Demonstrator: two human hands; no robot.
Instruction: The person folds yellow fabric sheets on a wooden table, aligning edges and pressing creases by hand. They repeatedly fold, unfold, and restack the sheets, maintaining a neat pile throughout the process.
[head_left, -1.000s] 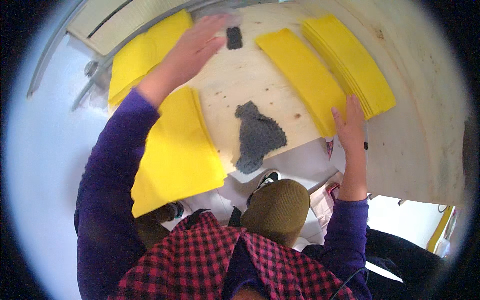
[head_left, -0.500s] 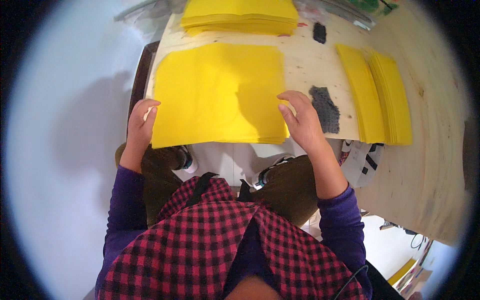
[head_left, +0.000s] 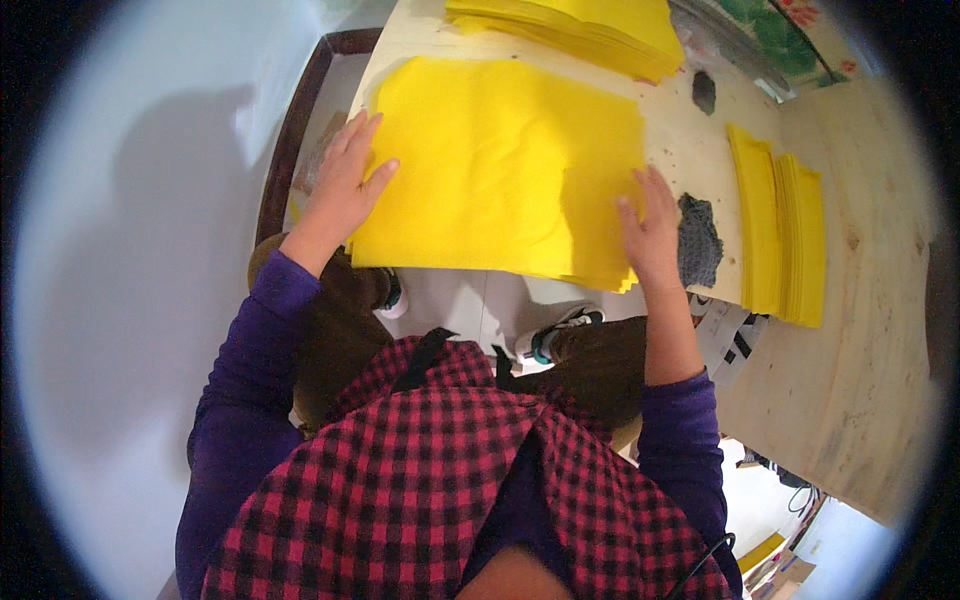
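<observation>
Fingers [head_left: 350,145] on Both Sides of a Yellow Stack [head_left: 490,170]

The left hand [head_left: 342,185] is by the stack's left edge. Its fingers point up and away from the body, and its thumb sticks out toward the middle, over the yellow. The right hand [head_left: 652,232] is by the right edge, with its thumb apart from its fingers too. Both hands look loose and not squeezed shut. I cannot tell if the fingertips press on the yellow or just sit next to it.

The stack is flat and wide, and it lies right between the two sets of fingers. It has some soft wrinkles on top. By the near corner, below the right fingers, you can see lots of layers.

Past the fingers, farther off, is one more yellow pile [head_left: 580,35]. Just to the right of the right fingers is a bumpy gray cloth [head_left: 700,242]. Beyond those fingers and a bit right is a small dark piece [head_left: 704,92]. Well to the right of them, two thin yellow piles [head_left: 757,220] lie side by side on the pale wood table [head_left: 700,150].

Left of the left fingers runs a dark brown frame [head_left: 288,150]. Nearer the body than the fingers are purple sleeves [head_left: 245,375], a red and black checked top [head_left: 370,470] and two shoes [head_left: 560,328] on the floor.
</observation>
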